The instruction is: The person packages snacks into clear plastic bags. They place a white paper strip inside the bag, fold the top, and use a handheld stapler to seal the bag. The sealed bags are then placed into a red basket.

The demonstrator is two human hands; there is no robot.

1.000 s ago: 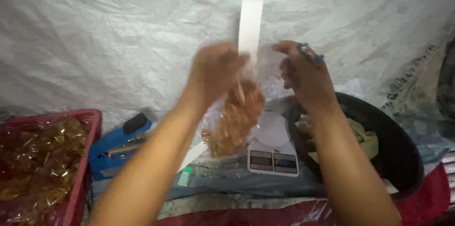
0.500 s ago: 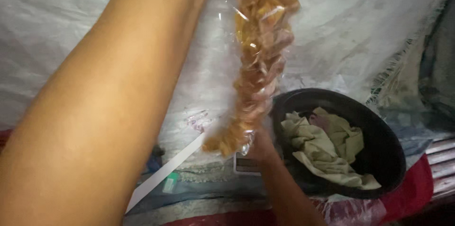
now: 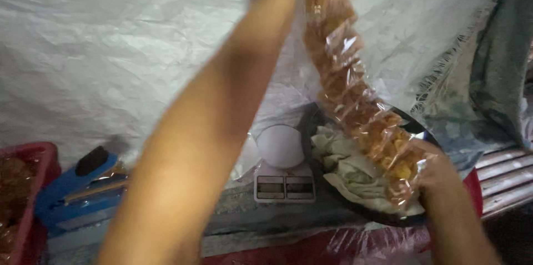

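Observation:
A long strip of clear packets filled with orange-brown fried snacks (image 3: 355,98) stretches slantwise from the top edge down to the lower right. My right hand (image 3: 438,179) grips its bottom end, just above a black basin (image 3: 383,219). My left forearm (image 3: 222,115) rises steeply through the middle of the view. Its hand is cut off by the top edge, close to the upper end of the strip.
A white kitchen scale (image 3: 283,173) stands left of the basin, which holds a crumpled pale cloth (image 3: 344,162). At the left are a blue heat sealer (image 3: 83,190) and a red crate (image 3: 25,187) of snack packets. Crinkled white plastic sheeting (image 3: 111,48) hangs behind.
The snack strip went from bunched between both hands over the scale to pulled out long. My left arm rose out of view and my right hand swung the bottom end right over the basin.

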